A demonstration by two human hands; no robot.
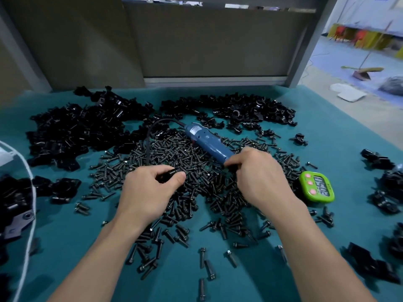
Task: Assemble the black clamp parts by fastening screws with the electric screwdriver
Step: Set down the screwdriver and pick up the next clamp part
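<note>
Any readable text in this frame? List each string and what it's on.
"20:50": on the display of the green timer, with the digits turned sideways to the camera. The colon is hard to make out.
Label on the blue electric screwdriver: there is printing on it, but it is too small and blurred to read.
No other text is legible in the head view.

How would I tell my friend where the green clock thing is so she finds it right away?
Look at the big teal table. Go to the right edge of the screw pile in the middle, just past the right hand. The timer lies there: it is the only bright green thing, with pink buttons and a number display.
</note>
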